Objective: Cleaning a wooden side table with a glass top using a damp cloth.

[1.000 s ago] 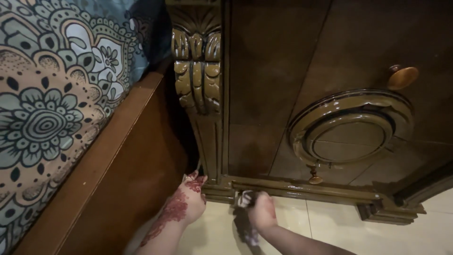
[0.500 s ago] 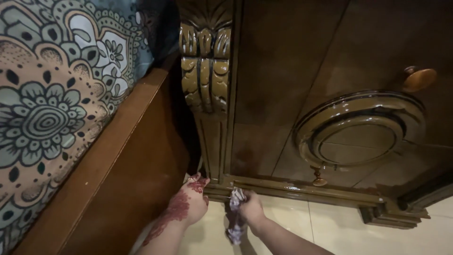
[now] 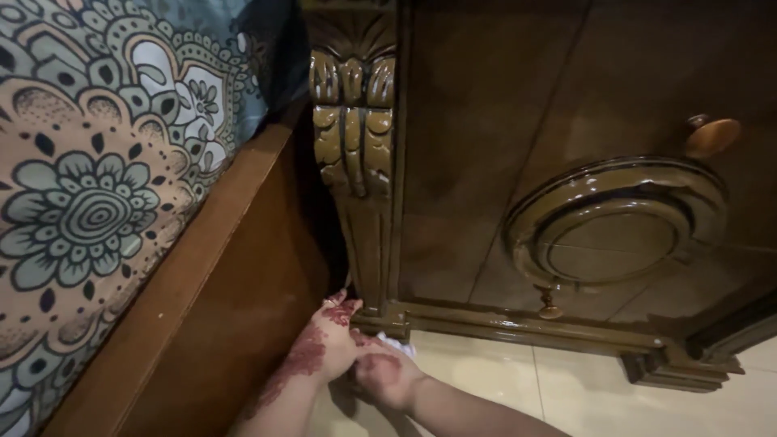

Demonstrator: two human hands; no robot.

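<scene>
Dark wooden cabinet [image 3: 486, 162], glossy, with carved corner post [image 3: 354, 121] and round knob [image 3: 712, 136], stands on pale tiled floor [image 3: 566, 388]. Bed frame [image 3: 218, 267] and patterned bedspread [image 3: 89, 186] lie alongside. Left hand [image 3: 328, 344] and right hand [image 3: 384, 376] meet at the cabinet's base corner — touching. Right hand is closed on a cloth [image 3: 401, 346], mostly hidden — only a pale edge shows; left hand's grip cannot be judged.

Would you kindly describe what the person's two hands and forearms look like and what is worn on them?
Both forearms are bare, with no sleeves, watch or bracelets in view. The left hand carries a dark reddish henna pattern across its back, running down onto the forearm, and seems to wear a small ring. The right hand shows a reddish henna patch on its back too; no gloves.
</scene>
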